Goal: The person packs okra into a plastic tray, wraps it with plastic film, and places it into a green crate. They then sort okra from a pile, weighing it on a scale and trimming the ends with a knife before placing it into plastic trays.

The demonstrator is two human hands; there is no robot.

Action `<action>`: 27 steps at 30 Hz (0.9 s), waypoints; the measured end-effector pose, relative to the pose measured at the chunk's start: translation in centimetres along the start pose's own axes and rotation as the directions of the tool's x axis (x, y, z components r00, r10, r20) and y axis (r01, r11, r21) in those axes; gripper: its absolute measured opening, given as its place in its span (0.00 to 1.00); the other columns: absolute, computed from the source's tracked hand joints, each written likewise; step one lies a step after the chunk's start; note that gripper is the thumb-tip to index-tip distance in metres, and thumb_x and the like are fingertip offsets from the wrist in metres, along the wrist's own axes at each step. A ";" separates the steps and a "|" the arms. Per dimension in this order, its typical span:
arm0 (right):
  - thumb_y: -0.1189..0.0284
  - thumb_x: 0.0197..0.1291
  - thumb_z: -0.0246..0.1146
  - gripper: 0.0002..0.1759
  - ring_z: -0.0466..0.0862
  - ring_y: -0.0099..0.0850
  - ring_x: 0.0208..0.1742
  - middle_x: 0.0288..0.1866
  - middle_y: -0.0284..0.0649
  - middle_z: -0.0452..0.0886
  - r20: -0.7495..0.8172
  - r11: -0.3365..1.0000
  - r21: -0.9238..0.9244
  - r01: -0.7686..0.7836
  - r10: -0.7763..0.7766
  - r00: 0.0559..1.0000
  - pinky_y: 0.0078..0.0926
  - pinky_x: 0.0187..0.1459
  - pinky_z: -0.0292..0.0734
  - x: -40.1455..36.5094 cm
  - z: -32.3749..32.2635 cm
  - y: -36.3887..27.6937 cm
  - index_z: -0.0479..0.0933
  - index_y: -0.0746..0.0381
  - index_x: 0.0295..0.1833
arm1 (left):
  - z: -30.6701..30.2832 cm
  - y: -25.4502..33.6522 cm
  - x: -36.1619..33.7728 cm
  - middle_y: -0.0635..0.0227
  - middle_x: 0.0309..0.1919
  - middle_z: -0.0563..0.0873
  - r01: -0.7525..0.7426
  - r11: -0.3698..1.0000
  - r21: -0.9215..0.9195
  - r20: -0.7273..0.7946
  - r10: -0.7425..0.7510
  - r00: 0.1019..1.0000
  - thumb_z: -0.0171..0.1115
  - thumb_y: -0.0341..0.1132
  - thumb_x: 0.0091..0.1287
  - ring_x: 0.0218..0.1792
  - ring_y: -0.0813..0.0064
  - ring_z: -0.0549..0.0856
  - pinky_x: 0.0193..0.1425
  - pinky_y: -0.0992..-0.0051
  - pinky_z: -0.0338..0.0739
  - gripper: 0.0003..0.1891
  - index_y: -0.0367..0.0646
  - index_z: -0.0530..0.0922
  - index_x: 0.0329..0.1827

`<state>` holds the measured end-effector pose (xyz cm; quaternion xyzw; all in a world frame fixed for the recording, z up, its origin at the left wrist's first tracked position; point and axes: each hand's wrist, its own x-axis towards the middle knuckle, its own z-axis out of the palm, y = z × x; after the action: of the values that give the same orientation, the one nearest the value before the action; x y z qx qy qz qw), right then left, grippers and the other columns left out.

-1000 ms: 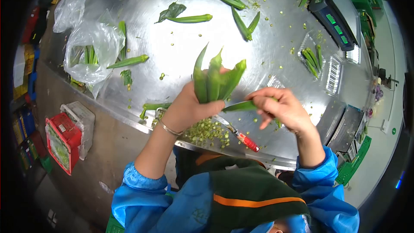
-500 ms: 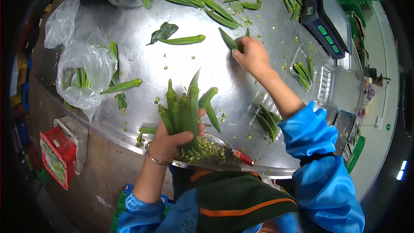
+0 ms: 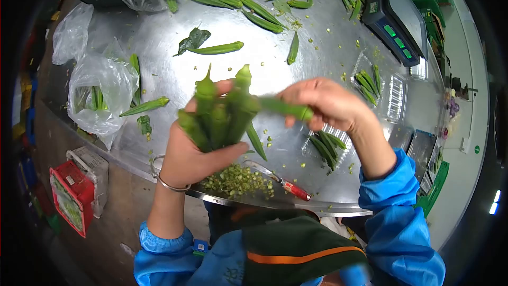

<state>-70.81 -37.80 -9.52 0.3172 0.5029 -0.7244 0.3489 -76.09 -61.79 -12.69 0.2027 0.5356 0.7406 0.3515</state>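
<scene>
The metal surface (image 3: 312, 77) spreads out under my hands, with a dark scale (image 3: 390, 21) at its far right, its green displays lit. A clear plastic bag (image 3: 95, 119) with pods inside lies to the left, and a heap of okra (image 3: 222, 1) lies along the far side. My left hand (image 3: 185, 153) is closed around an upright bunch of okra (image 3: 219, 119), its stem ends pointing up. My right hand (image 3: 330, 103) pinches a single pod (image 3: 283, 107) just beside the bunch; that pod is blurred, and I cannot tell if they touch. Near me, right of the bunch, a clear tray (image 3: 308, 148) holds several pods. The red-handled knife (image 3: 286, 184) lies close to the near edge, its blade beside a pile of small green trimmings (image 3: 235, 182).
</scene>
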 end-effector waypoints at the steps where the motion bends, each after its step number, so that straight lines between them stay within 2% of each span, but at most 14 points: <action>1: 0.71 0.60 0.55 0.15 0.69 0.16 0.13 0.30 0.51 0.81 0.062 0.999 -0.005 -0.044 0.044 0.997 0.11 0.10 0.62 0.3 0.6 0.4 0.74 0.68 0.49 | -0.1 0.4 0.3 0.62 0.51 0.77 -0.008 1.000 0.005 -0.006 0.008 1.000 0.68 0.24 0.48 0.54 0.73 0.75 0.58 0.72 0.68 0.36 0.41 0.62 0.63; 3: 0.67 0.61 0.56 0.17 0.71 0.16 0.17 0.32 0.52 0.81 0.131 0.985 0.137 -0.101 0.083 0.988 0.11 0.11 0.62 0.6 2.2 0.5 0.74 0.69 0.49 | 0.1 1.2 0.8 0.64 0.50 0.77 0.144 0.926 0.349 0.051 -0.173 0.984 0.68 0.23 0.48 0.54 0.77 0.74 0.58 0.76 0.68 0.37 0.42 0.62 0.63; 5: 0.67 0.61 0.55 0.17 0.74 0.17 0.21 0.33 0.51 0.81 0.218 0.971 0.174 -0.164 0.124 0.968 0.12 0.15 0.65 1.7 2.3 0.0 0.74 0.69 0.48 | -1.1 -0.9 0.1 0.64 0.49 0.77 0.132 0.934 0.332 -0.020 -0.133 0.991 0.68 0.23 0.47 0.52 0.75 0.76 0.56 0.75 0.70 0.37 0.42 0.62 0.62; 6: 0.67 0.61 0.55 0.17 0.74 0.17 0.21 0.33 0.51 0.81 0.221 0.972 0.169 -0.162 0.123 0.967 0.12 0.15 0.65 2.7 2.0 -0.3 0.74 0.69 0.48 | -1.9 -1.6 -0.4 0.63 0.50 0.77 0.273 0.960 0.063 -0.038 -0.271 0.962 0.68 0.23 0.47 0.50 0.73 0.77 0.55 0.73 0.72 0.37 0.41 0.62 0.63; 8: 0.62 0.58 0.58 0.18 0.79 0.22 0.24 0.29 0.44 0.82 -0.153 0.926 -0.363 0.102 -0.167 0.974 0.19 0.21 0.71 6.2 0.6 -0.5 0.78 0.68 0.39 | -2.3 -3.0 -2.0 0.58 0.50 0.77 0.344 0.848 -0.404 -0.064 -0.401 0.914 0.66 0.23 0.47 0.46 0.65 0.81 0.51 0.67 0.76 0.36 0.38 0.63 0.62; 9: 0.63 0.55 0.59 0.19 0.78 0.32 0.23 0.31 0.47 0.82 -0.225 0.612 -0.732 0.297 -0.630 0.743 0.30 0.30 0.75 9.5 -1.5 0.4 0.76 0.68 0.45 | -2.3 -3.6 -2.6 0.58 0.50 0.77 0.344 0.848 -0.403 -0.067 -0.403 0.913 0.66 0.23 0.47 0.46 0.65 0.81 0.51 0.67 0.76 0.36 0.38 0.63 0.62; 10: 0.65 0.50 0.61 0.24 0.79 0.42 0.35 0.40 0.50 0.79 -0.206 0.426 -0.847 0.318 -0.815 0.541 0.36 0.44 0.73 11.6 -2.3 -0.3 0.73 0.68 0.51 | -2.4 -4.1 -3.0 0.57 0.53 0.75 0.307 0.816 -0.489 -0.084 -0.395 0.915 0.66 0.24 0.48 0.48 0.64 0.79 0.50 0.64 0.77 0.36 0.38 0.62 0.62; 11: 0.68 0.47 0.61 0.26 0.74 0.46 0.49 0.49 0.50 0.75 -0.119 0.163 -0.983 0.086 -0.918 0.378 0.36 0.53 0.68 13.1 -2.8 -1.3 0.71 0.67 0.53 | -2.4 -4.3 -3.2 0.57 0.56 0.73 0.263 0.780 -0.568 -0.103 -0.385 0.917 0.66 0.26 0.48 0.50 0.63 0.78 0.48 0.62 0.78 0.36 0.37 0.61 0.63; 17: 0.63 0.43 0.66 0.23 0.77 0.41 0.42 0.42 0.49 0.77 -0.199 0.055 -0.962 -0.269 -0.815 0.545 0.36 0.46 0.72 14.8 -4.5 -5.3 0.73 0.65 0.44 | -2.0 -4.6 -4.1 0.56 0.56 0.72 0.234 0.754 -0.614 -0.141 -0.397 0.907 0.65 0.26 0.50 0.50 0.61 0.77 0.49 0.60 0.77 0.35 0.37 0.61 0.63; 19: 0.63 0.48 0.63 0.19 0.79 0.32 0.38 0.39 0.44 0.77 -0.364 0.892 -0.452 -0.023 -0.161 0.917 0.31 0.39 0.75 11.9 -4.7 -6.2 0.74 0.66 0.41 | -2.0 -4.6 -4.3 0.57 0.56 0.72 0.212 0.742 -0.636 -0.162 -0.397 0.903 0.65 0.27 0.50 0.50 0.62 0.77 0.49 0.61 0.77 0.34 0.36 0.62 0.62; 20: 0.65 0.53 0.57 0.20 0.81 0.31 0.39 0.43 0.46 0.78 -0.247 0.972 -0.234 0.034 -0.093 0.965 0.29 0.40 0.77 11.6 -5.9 -5.0 0.72 0.68 0.47 | -2.0 -4.8 -4.2 0.57 0.56 0.72 0.212 0.738 -0.640 -0.158 -0.397 0.904 0.65 0.27 0.50 0.50 0.62 0.77 0.49 0.61 0.77 0.34 0.36 0.62 0.62; 21: 0.65 0.53 0.57 0.20 0.81 0.31 0.39 0.43 0.46 0.78 -0.253 0.972 -0.234 0.031 -0.091 0.963 0.29 0.40 0.77 10.7 -7.0 -3.8 0.72 0.68 0.47 | -2.0 -4.9 -4.0 0.57 0.55 0.72 0.209 0.741 -0.638 -0.152 -0.388 0.909 0.65 0.28 0.51 0.51 0.62 0.77 0.49 0.61 0.77 0.33 0.36 0.62 0.62; 23: 0.70 0.55 0.52 0.21 0.80 0.35 0.44 0.47 0.48 0.77 0.237 0.869 0.486 0.091 -0.232 0.943 0.32 0.47 0.78 7.1 -6.2 -1.1 0.69 0.70 0.53 | -1.6 -4.8 -3.5 0.57 0.55 0.72 0.219 0.744 -0.632 -0.131 -0.381 0.915 0.64 0.28 0.52 0.51 0.62 0.77 0.50 0.61 0.77 0.33 0.37 0.62 0.62; 27: 0.72 0.52 0.51 0.24 0.79 0.48 0.46 0.47 0.53 0.74 0.283 0.777 0.609 0.157 -0.398 0.873 0.49 0.51 0.73 2.8 -5.3 1.9 0.65 0.72 0.55 | 0.1 -4.1 -2.9 0.54 0.54 0.73 0.214 0.724 -0.656 -0.117 -0.377 0.919 0.62 0.28 0.52 0.53 0.58 0.77 0.53 0.59 0.76 0.32 0.33 0.62 0.61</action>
<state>-70.26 -33.79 -14.27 0.1734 0.2243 -0.9335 0.2196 -72.89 -63.14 -16.25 -0.1074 0.3204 0.8294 0.4449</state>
